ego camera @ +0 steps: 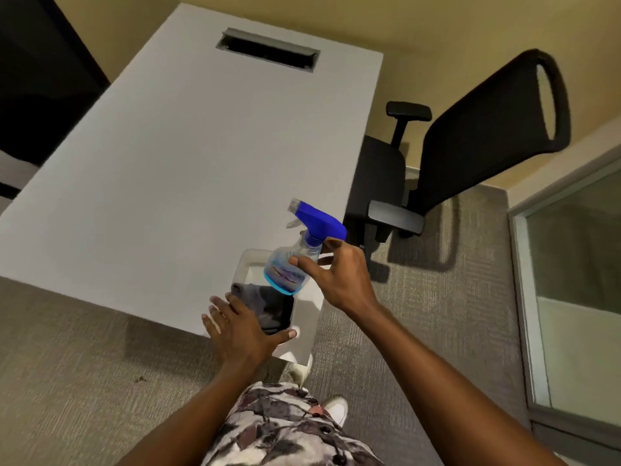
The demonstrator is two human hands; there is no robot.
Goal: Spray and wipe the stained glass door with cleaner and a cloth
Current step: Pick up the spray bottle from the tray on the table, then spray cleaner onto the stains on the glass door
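A clear spray bottle [295, 264] with a blue trigger head and a little blue liquid is tilted above a white bin. My right hand [336, 274] grips it by the neck and shoulder. The white bin [304, 317] stands at the near right corner of the white table [188, 156]. A dark cloth [268, 306] lies inside it. My left hand [240, 326] rests on the bin's near left rim, thumb on the front edge, fingers spread by the cloth. The glass door [574, 270] with a grey frame is at the far right.
A black office chair [470, 153] stands right of the table, between it and the glass door. A cable slot [268, 50] is cut in the table's far end. Grey carpet [447, 324] covers the floor around my feet. A dark cabinet [37, 79] is at the far left.
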